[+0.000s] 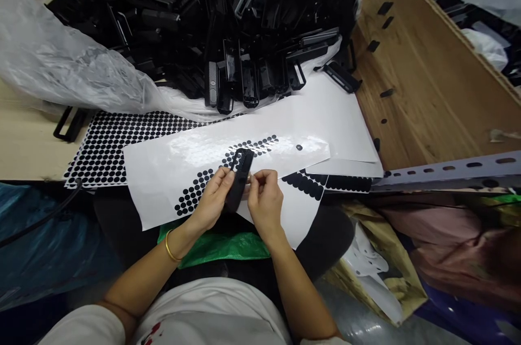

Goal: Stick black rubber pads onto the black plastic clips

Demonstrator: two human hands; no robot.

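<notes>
Black part [239,179]: I am seeing it sitting just below the middle of the frame, between both hands, over the top sheet; its long axis is running nearly upright in the picture, tilting a little, its looped end pointing up and slightly right.
Left hand [211,201]: it is closing around the part's lower left side, thumb and fingers gripping it.
Right hand [265,199]: its fingertips are pinching together at the part's right edge; whether something small is between them I cannot tell.
Top sheet [175,168]: white, lying across the lap, carrying rows of black dots.
Plastic bag [61,63]: it is lying open across the upper left and centre, spilling a pile of black parts [228,19].
Cardboard box [427,79]: upper right, holding a few loose black bits.
</notes>
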